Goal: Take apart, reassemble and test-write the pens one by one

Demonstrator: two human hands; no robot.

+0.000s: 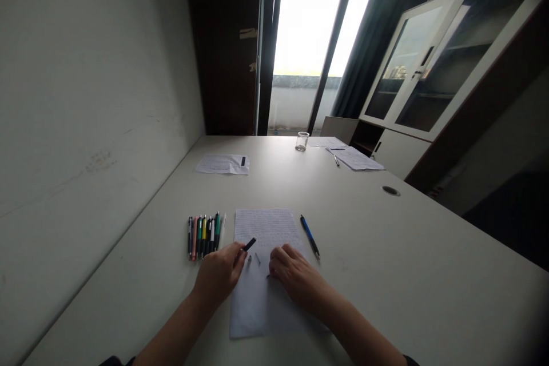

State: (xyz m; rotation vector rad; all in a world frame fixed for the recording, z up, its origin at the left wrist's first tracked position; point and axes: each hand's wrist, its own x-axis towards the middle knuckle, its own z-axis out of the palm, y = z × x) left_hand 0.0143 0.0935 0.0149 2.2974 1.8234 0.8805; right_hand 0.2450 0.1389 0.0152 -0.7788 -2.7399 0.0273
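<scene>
My left hand (219, 273) is closed in a pinch on a short black pen part (249, 245), held just above a written sheet of paper (266, 229). Two small pen pieces (253, 259) lie on the sheet between my hands. My right hand (291, 274) rests on the sheet with its fingers curled down; what is under them is hidden. A row of several coloured pens (205, 235) lies to the left of the sheet. A blue pen (309, 236) lies to its right.
The white table (386, 251) runs along a wall on the left. Farther back lie a folded paper (223, 164), a small glass (302, 141), and more papers with a pen (354, 158). A cable hole (390, 190) is at right. A glass-door cabinet stands at the right.
</scene>
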